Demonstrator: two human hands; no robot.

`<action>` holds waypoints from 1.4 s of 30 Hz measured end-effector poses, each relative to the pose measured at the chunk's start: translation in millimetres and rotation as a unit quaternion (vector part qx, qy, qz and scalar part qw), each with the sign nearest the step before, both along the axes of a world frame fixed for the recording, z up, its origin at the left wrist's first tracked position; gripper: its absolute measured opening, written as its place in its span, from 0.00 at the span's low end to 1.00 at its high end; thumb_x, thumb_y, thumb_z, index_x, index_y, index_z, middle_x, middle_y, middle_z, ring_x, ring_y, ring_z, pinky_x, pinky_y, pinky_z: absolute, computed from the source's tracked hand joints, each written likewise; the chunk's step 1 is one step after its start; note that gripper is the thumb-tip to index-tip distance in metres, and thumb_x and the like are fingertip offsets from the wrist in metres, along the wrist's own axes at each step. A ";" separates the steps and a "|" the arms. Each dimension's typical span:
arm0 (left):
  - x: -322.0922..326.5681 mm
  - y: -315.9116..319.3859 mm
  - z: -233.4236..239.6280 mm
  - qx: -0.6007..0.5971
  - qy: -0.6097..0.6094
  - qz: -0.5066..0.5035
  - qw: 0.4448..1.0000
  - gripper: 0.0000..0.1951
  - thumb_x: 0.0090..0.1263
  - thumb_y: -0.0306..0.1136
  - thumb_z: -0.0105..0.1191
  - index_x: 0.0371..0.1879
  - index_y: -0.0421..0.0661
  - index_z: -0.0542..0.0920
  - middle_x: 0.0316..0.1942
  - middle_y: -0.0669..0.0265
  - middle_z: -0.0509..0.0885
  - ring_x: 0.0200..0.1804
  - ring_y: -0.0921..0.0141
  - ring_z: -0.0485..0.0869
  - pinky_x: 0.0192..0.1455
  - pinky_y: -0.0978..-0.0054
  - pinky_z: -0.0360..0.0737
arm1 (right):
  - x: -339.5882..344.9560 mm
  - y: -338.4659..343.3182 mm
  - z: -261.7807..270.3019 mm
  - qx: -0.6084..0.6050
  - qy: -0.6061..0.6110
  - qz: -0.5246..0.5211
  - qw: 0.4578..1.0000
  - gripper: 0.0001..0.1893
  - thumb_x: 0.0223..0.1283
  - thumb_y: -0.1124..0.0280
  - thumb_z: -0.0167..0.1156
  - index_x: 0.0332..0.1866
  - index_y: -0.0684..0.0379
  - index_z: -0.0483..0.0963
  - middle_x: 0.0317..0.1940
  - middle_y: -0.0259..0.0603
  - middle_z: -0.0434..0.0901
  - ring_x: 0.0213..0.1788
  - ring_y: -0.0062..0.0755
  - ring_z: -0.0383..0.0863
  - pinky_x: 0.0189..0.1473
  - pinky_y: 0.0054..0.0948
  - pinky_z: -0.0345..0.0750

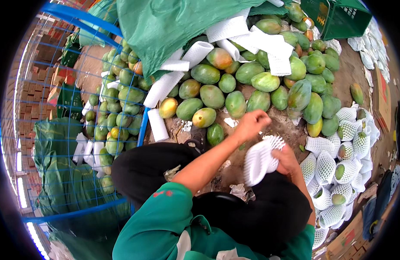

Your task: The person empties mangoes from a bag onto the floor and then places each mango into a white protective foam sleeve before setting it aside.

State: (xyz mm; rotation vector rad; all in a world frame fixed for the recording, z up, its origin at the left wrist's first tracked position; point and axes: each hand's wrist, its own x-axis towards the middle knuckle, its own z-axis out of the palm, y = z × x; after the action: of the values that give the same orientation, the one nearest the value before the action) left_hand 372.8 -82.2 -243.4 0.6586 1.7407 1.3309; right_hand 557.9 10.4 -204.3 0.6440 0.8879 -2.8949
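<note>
My left hand (256, 123) is over the floor just in front of the mango pile, its fingers loosely curled and nothing visible in them. A white foam net sleeve (259, 164) is gripped by my right hand (284, 158) above my right knee; whether a fruit is inside cannot be told. Green and yellowish mangoes (212, 96) lie heaped ahead of me, with loose white foam net sleeves (279, 48) on top and more at the left. To my right, mangoes wrapped in white foam nets (325, 167) form another heap.
A blue wire-mesh frame (143, 126) stands at my left, with more mangoes (113, 107) behind it. Green sheeting (154, 29) hangs over the pile's far left. A green plastic crate (348, 21) is at the far right. Scraps (239, 191) lie on the floor between my legs.
</note>
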 end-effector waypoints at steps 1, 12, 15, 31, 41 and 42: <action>-14.7 4.7 -1.6 -0.066 0.112 0.029 0.991 0.23 0.62 0.43 0.62 0.48 0.36 0.78 0.41 0.54 0.84 0.42 0.61 0.83 0.48 0.65 0.79 | 2.9 2.3 -4.5 0.010 -0.007 0.044 0.999 0.22 0.59 0.79 0.59 0.59 0.66 0.68 0.51 0.43 0.79 0.52 0.35 0.79 0.57 0.37 0.76; -135.7 46.1 -71.8 -0.437 0.473 0.015 0.765 0.40 0.55 0.48 0.65 0.67 0.50 0.64 0.66 0.45 0.60 0.59 0.47 0.67 0.58 0.55 0.74 | 1.0 33.4 -3.5 0.118 -0.070 -0.192 0.972 0.24 0.55 0.78 0.63 0.58 0.69 0.69 0.52 0.44 0.79 0.53 0.33 0.79 0.59 0.32 0.74; -141.0 29.3 -74.4 -0.361 0.466 0.001 0.808 0.37 0.54 0.39 0.66 0.65 0.49 0.65 0.65 0.49 0.62 0.58 0.46 0.68 0.57 0.54 0.74 | 5.1 38.9 -2.0 0.120 -0.062 -0.226 0.965 0.24 0.55 0.78 0.64 0.58 0.68 0.69 0.52 0.43 0.79 0.54 0.33 0.79 0.59 0.32 0.73; -116.9 -32.7 -68.5 -0.083 -0.227 -0.027 0.970 0.42 0.48 0.39 0.69 0.65 0.41 0.65 0.58 0.57 0.76 0.58 0.62 0.77 0.62 0.65 0.73 | 17.9 52.6 1.7 0.330 -0.103 -0.244 0.906 0.40 0.46 0.63 0.71 0.65 0.67 0.64 0.59 0.40 0.73 0.60 0.31 0.72 0.64 0.30 0.66; 8.9 50.0 81.1 0.099 -0.039 -0.183 0.977 0.20 0.68 0.41 0.56 0.53 0.42 0.77 0.43 0.62 0.84 0.44 0.72 0.80 0.48 0.73 0.77 | 21.4 43.5 50.8 0.344 -0.031 -0.101 0.933 0.34 0.43 0.69 0.74 0.59 0.64 0.70 0.50 0.36 0.79 0.50 0.24 0.76 0.55 0.28 0.75; 20.7 45.2 79.0 0.100 0.072 -0.144 0.982 0.15 0.69 0.39 0.54 0.48 0.41 0.79 0.39 0.63 0.84 0.41 0.72 0.80 0.46 0.73 0.77 | 33.2 40.3 53.0 0.301 -0.036 -0.117 0.946 0.33 0.44 0.71 0.73 0.59 0.64 0.70 0.50 0.36 0.79 0.50 0.24 0.76 0.55 0.29 0.75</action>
State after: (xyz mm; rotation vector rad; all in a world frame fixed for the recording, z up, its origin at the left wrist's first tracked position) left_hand 393.5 -37.0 -164.3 1.1023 1.5609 1.2879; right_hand 591.0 50.7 -151.3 0.9368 1.8230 -2.7412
